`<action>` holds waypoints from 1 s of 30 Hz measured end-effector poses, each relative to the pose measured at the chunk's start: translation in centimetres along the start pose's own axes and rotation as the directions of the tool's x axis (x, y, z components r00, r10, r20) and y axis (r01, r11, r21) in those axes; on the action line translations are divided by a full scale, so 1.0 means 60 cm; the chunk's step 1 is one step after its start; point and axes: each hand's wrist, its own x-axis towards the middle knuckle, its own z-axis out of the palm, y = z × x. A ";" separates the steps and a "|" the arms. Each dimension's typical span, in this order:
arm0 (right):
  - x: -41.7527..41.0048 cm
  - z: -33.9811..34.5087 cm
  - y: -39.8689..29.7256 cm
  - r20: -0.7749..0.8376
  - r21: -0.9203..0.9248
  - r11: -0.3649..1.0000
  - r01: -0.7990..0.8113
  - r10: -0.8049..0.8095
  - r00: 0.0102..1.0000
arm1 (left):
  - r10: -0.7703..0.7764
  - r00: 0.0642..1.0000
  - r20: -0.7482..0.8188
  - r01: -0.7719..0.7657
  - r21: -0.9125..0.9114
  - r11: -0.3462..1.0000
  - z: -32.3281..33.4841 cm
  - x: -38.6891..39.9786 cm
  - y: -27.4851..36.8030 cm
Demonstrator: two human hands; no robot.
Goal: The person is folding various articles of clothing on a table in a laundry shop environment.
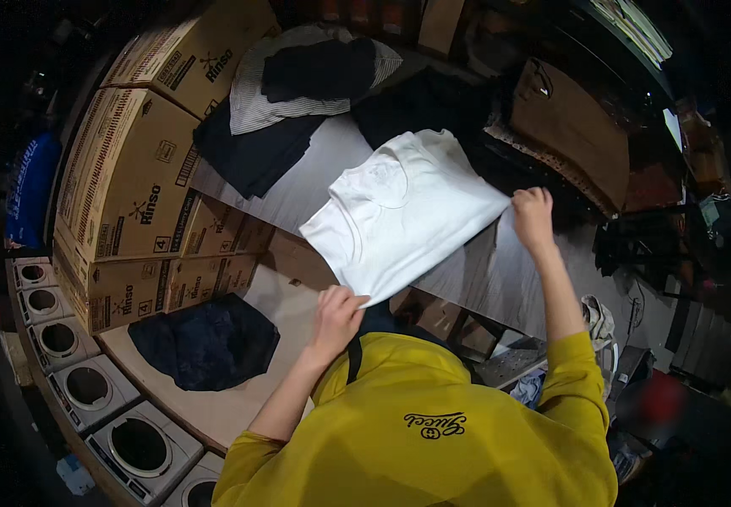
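Note:
A white shirt lies spread over the grey wood-patterned table, its neckline and sleeve openings towards the upper left. At its lower corner, near the table's front edge, my left hand pinches the cloth between thumb and fingers. My right hand grips the opposite corner, so the edge between both hands is drawn straight. Behind the shirt lie a dark garment and, to the left, a black folded garment partly under a striped cloth. Another black cloth rests on the striped one.
Stacked cardboard cartons rise at the left. A dark folded garment lies on a pale surface at the lower left, beside a row of front-loading machines. Brown cloth is piled at the right back.

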 end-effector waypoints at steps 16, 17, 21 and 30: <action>-0.154 0.035 -0.301 -0.226 0.656 0.530 0.538 -0.542 0.809 | 0.131 0.976 -0.174 -0.100 0.178 0.979 0.074 0.022 -0.051; -0.161 0.036 -0.302 -0.210 0.663 0.527 0.531 -0.550 0.808 | 0.034 0.994 -0.101 -0.004 0.286 0.958 0.079 0.035 -0.073; -0.188 0.022 -0.288 -0.081 0.773 0.503 0.387 -0.526 0.846 | 0.055 0.987 0.149 -0.102 0.328 0.939 0.056 0.076 -0.153; -0.183 -0.014 -0.151 0.409 0.911 -0.034 -0.410 0.189 0.893 | -0.002 0.979 0.205 0.056 -0.257 0.965 -0.022 0.271 -0.083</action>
